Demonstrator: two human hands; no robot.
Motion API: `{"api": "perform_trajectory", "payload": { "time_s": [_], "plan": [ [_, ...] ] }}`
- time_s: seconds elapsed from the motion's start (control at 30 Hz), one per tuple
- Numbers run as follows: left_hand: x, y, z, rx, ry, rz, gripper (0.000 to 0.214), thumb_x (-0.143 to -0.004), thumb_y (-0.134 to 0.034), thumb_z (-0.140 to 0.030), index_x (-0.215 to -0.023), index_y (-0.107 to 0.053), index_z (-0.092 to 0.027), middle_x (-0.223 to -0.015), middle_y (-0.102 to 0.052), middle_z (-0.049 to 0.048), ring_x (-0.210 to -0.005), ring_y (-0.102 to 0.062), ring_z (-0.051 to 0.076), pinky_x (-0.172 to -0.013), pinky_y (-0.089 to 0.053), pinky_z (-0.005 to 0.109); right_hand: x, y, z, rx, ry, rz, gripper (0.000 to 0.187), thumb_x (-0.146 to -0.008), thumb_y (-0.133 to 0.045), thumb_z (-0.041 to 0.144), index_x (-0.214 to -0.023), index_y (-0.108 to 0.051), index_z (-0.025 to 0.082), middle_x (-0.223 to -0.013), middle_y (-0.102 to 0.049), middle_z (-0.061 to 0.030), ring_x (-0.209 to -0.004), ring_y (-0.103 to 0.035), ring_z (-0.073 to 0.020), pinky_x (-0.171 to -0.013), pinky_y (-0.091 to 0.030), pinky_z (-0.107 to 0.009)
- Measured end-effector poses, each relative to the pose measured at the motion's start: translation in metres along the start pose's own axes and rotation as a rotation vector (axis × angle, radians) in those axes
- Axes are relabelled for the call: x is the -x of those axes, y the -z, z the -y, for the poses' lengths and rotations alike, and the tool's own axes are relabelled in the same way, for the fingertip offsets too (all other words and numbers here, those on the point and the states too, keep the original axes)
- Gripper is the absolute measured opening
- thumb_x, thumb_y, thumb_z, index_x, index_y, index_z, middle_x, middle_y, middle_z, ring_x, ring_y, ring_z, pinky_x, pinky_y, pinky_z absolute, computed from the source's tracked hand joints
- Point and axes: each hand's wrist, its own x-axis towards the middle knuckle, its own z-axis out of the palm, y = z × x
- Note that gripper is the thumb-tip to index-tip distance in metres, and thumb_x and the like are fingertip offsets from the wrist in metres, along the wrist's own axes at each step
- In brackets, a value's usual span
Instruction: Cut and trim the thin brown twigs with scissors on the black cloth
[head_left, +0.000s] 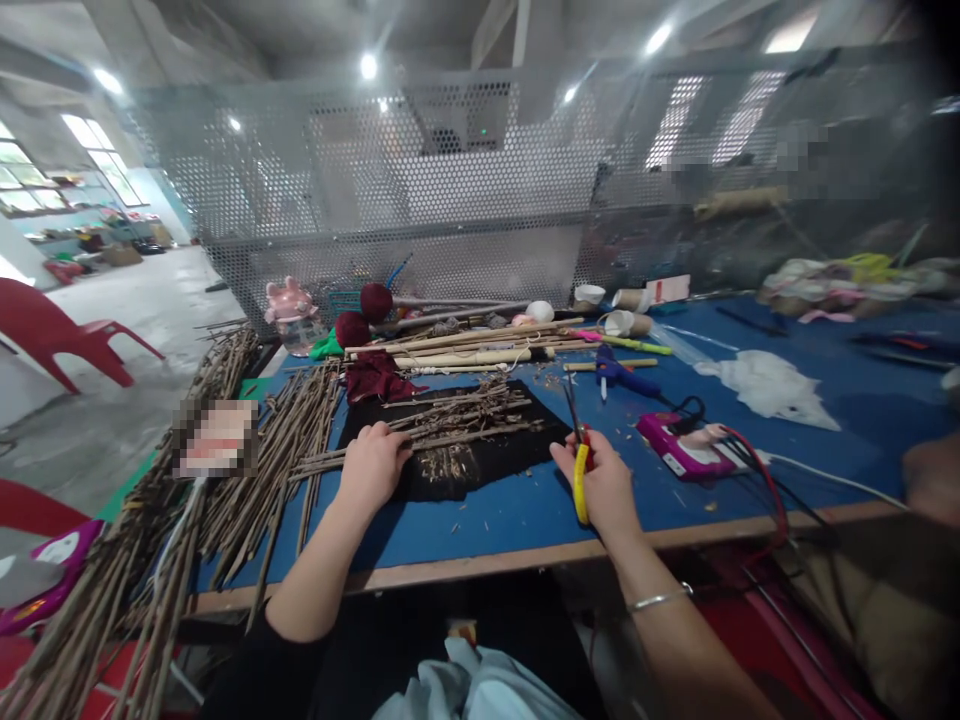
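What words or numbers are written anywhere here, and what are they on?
No text can be read anywhere.
White box at the back of the table: a red mark, too small to read.
Blurred patch on the left: unreadable.
Pink device: no label legible.
Yellow-handled cutters in the right hand: no lettering shows.

Left hand [373,462] presses twigs [450,420]; right hand [604,487] grips, apparently, yellow-handled scissors [579,462].

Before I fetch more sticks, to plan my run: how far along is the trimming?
Looks done: a small bunch of twigs on the black cloth, chips around it. In hand: left hand on that bunch, right hand gripping yellow-handled cutters. Left: the big pile of long sticks.
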Motion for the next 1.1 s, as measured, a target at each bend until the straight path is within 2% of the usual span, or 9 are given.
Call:
{"api": "perform_trajectory", "payload": {
  "time_s": [0.17,0.27,0.37,0.47,0.53,0.63,0.77,0.87,1.1],
  "plan": [
    [-0.002,-0.001,-0.004,-0.018,-0.004,-0.032,0.027,-0.086,-0.044,-0.031,-0.094,-0.068,-0.024,-0.09,-0.055,0.0086,-0.088,-0.048,0.023,-0.072,-0.039,0.031,0.002,0.004,0.012,0.033,0.018,0.037,0.036,-0.07,-0.058,0.053,-0.08,-0.052,0.019,-0.064,-0.052,0.0016,-0.058,-0.048,-0.0126,-0.057,-0.041,-0.024],
    [-0.001,0.0,-0.004,-0.014,-0.021,-0.072,0.027,-0.086,-0.042,-0.03,-0.09,-0.068,-0.021,-0.095,-0.056,0.0095,-0.091,-0.048,0.023,-0.075,-0.039,0.031,0.008,0.011,0.026,0.048,-0.041,0.14,0.038,-0.071,-0.054,0.057,-0.072,-0.051,0.019,-0.056,-0.048,0.0026,-0.052,-0.046,-0.0115,-0.052,-0.041,-0.023],
    [0.0,0.006,-0.004,0.024,-0.031,-0.087,0.027,-0.088,-0.039,-0.027,-0.091,-0.065,-0.018,-0.095,-0.059,0.0092,-0.09,-0.051,0.021,-0.076,-0.039,0.03,0.018,0.018,0.042,-0.09,-0.199,0.379,0.045,-0.073,-0.047,0.064,-0.073,-0.051,0.019,-0.049,-0.042,0.0047,-0.042,-0.041,-0.0095,-0.043,-0.039,-0.022],
    [-0.002,0.015,-0.003,0.109,-0.008,-0.028,0.028,-0.089,-0.035,-0.028,-0.089,-0.062,-0.019,-0.087,-0.064,0.007,-0.08,-0.057,0.019,-0.069,-0.038,0.028,0.026,0.023,0.056,-0.321,-0.432,0.745,0.056,-0.073,-0.04,0.071,-0.078,-0.053,0.017,-0.057,-0.047,0.0025,-0.044,-0.044,-0.0088,-0.04,-0.041,-0.021],
    [-0.003,0.021,-0.003,0.161,0.019,-0.001,0.031,-0.09,-0.033,-0.032,-0.084,-0.061,-0.02,-0.081,-0.065,0.0061,-0.073,-0.058,0.018,-0.064,-0.036,0.027,0.028,0.024,0.064,-0.374,-0.56,0.967,0.06,-0.074,-0.036,0.073,-0.077,-0.054,0.015,-0.064,-0.051,-0.0004,-0.047,-0.046,-0.008,-0.039,-0.042,-0.019],
    [-0.006,0.026,-0.004,0.25,0.038,0.002,0.034,-0.089,-0.034,-0.034,-0.076,-0.061,-0.019,-0.073,-0.065,0.0062,-0.068,-0.058,0.017,-0.061,-0.033,0.026,0.025,0.019,0.075,-0.313,-0.645,1.132,0.064,-0.077,-0.029,0.073,-0.076,-0.053,0.013,-0.068,-0.055,-0.0036,-0.047,-0.048,-0.0071,-0.039,-0.043,-0.017],
    [-0.006,0.027,-0.008,0.421,0.024,0.009,0.036,-0.087,-0.036,-0.037,-0.071,-0.061,-0.017,-0.069,-0.064,0.0058,-0.062,-0.054,0.015,-0.057,-0.03,0.024,0.014,-0.001,0.087,-0.112,-0.718,1.185,0.068,-0.075,-0.024,0.076,-0.076,-0.052,0.014,-0.063,-0.054,-0.0019,-0.042,-0.046,-0.0067,-0.036,-0.042,-0.018],
    [-0.002,0.026,-0.011,0.538,0.027,0.021,0.037,-0.086,-0.037,-0.037,-0.065,-0.06,-0.016,-0.064,-0.061,0.0039,-0.058,-0.05,0.013,-0.056,-0.03,0.023,0.007,-0.019,0.094,0.042,-0.684,1.201,0.068,-0.073,-0.028,0.078,-0.073,-0.052,0.014,-0.063,-0.052,-0.0009,-0.039,-0.042,-0.0059,-0.032,-0.04,-0.018],
    [0.006,0.022,-0.016,0.74,0.102,0.17,0.039,-0.083,-0.036,-0.038,-0.053,-0.05,-0.016,-0.049,-0.048,-0.001,-0.048,-0.042,0.011,-0.05,-0.026,0.024,0.001,-0.045,0.103,0.184,-0.664,1.181,0.068,-0.069,-0.027,0.081,-0.069,-0.047,0.016,-0.05,-0.045,0.0032,-0.032,-0.032,-0.0048,-0.025,-0.026,-0.015]
  ]
}}
